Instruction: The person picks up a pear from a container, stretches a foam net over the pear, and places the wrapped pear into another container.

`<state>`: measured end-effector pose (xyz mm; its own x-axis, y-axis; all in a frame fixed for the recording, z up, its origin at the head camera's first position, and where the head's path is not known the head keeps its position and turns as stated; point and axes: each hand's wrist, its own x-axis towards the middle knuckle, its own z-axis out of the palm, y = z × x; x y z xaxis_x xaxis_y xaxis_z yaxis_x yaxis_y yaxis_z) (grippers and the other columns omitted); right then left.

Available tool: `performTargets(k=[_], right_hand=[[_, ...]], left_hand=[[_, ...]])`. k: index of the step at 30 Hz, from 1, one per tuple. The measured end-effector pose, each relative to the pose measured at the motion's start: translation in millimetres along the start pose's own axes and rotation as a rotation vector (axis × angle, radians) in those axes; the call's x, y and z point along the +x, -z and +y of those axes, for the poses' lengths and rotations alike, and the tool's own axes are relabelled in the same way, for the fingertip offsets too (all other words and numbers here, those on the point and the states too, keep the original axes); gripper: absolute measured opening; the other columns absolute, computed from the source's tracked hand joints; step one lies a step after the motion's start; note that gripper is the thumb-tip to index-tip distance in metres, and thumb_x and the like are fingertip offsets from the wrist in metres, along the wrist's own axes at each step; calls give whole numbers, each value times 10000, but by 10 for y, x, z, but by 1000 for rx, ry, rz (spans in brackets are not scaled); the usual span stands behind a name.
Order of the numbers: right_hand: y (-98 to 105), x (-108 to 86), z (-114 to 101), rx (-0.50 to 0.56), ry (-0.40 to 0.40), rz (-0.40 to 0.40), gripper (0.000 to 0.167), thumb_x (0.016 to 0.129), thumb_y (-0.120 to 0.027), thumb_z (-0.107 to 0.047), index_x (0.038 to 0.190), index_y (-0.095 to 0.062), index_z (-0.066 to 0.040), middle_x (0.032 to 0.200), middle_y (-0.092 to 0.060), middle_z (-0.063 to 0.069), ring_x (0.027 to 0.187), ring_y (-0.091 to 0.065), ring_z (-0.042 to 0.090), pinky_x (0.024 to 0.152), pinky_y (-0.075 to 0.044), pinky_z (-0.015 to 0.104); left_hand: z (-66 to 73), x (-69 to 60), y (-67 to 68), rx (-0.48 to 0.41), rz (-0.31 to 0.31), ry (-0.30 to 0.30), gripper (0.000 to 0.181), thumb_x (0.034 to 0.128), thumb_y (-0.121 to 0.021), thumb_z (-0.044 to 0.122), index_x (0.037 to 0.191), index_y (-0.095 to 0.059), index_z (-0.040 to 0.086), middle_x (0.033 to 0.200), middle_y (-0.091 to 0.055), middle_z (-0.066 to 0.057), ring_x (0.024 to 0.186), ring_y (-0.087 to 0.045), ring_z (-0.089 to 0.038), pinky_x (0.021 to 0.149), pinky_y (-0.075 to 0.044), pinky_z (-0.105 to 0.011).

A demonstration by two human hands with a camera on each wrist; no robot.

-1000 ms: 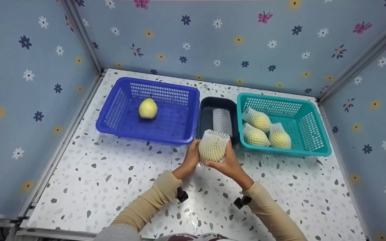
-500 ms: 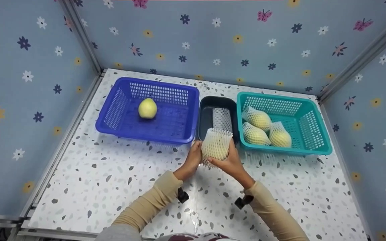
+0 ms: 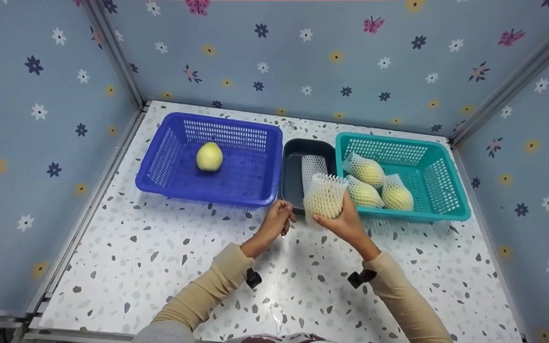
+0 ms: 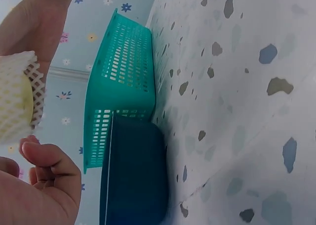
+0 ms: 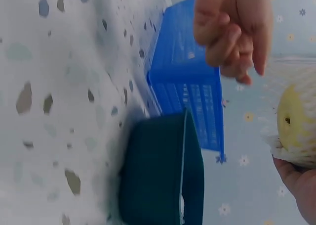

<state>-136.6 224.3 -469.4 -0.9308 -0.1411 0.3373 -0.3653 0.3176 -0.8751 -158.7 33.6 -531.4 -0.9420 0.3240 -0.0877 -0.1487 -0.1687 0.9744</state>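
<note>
My right hand [image 3: 346, 224] grips a round pale-yellow fruit in a white foam net [image 3: 324, 197], held over the front of the dark tray [image 3: 293, 176]. Its kind, apple or pear, is unclear. In the right wrist view the fruit's bare end [image 5: 290, 117] shows at the net's opening. My left hand [image 3: 274, 220] is apart from it, just left, fingers loosely curled around nothing. A further foam net [image 3: 313, 166] lies in the tray. One bare yellow fruit [image 3: 209, 156] sits in the blue basket [image 3: 243, 196]. Three netted fruits [image 3: 397, 196] lie in the teal basket [image 3: 439, 216].
The speckled white table [image 3: 160, 276] spreads in front of the containers. Blue basket, dark tray and teal basket stand side by side, left to right. Flower-patterned panels [image 3: 274, 52] enclose the back and both sides.
My right hand has moved right with the netted fruit, toward the teal basket. My left hand has let go of it and now stands apart.
</note>
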Motion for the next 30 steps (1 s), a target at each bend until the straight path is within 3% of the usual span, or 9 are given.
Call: performTargets(k=[5,10,12,16,21,25,30], right_hand=[[269,120,-16,-76,-18,18,761,698,-813,28,1306,-363,116,1178,-529,263,1031,-542,297,856,-476,416],[556,207,71,-191,-20,69,729,704,-813,11,1278,-375,107,1084,-551,231,912,-555,240,744,-480,303],[662,225,112,-237,-38,85,730,712,-808,2,1276,-356,103,1072,-545,230,887,-552,249,700,-474,275],[934,272,407,-269,-87,115,799,714,-817,-24,1322,-307,66,1151,-512,229,926,-546,267,682,-482,257],[1294,317,751,-331,-130,148,827,722,-831,-106,1342,-299,21,1166,-509,203,936,-550,270,672,-488,266],[1534,321,826,-410,-179,139,834,746,-820,-169,1367,-292,8,1145,-514,221,924,-563,317,677,-502,391],[1793,282,913,-483,-268,169,895,763,-805,-256,1425,-251,-18,1173,-486,245,953,-532,359,721,-473,504]], left_hand=[[79,31,95,61,13,-27,139,1019,-410,137,1070,-462,19,775,-577,-55,547,-423,-93,462,-336,-204],[160,47,197,126,41,-53,157,1009,-416,127,1098,-476,13,787,-549,-5,618,-454,-120,497,-343,-206],[173,66,249,166,48,-89,160,1009,-417,113,1096,-476,-8,794,-546,-20,648,-470,-146,523,-355,-213],[198,123,364,265,74,-197,149,997,-437,70,1073,-497,-44,823,-562,-100,738,-518,-251,621,-392,-237],[220,233,530,429,116,-283,138,974,-478,75,1028,-546,-31,862,-575,-112,796,-533,-232,702,-411,-277],[198,321,678,616,150,-309,135,966,-505,107,1009,-579,2,864,-567,-59,801,-522,-195,727,-426,-331],[133,330,836,1039,212,-323,141,972,-514,198,973,-599,85,891,-597,-45,854,-538,-235,779,-387,-405]])
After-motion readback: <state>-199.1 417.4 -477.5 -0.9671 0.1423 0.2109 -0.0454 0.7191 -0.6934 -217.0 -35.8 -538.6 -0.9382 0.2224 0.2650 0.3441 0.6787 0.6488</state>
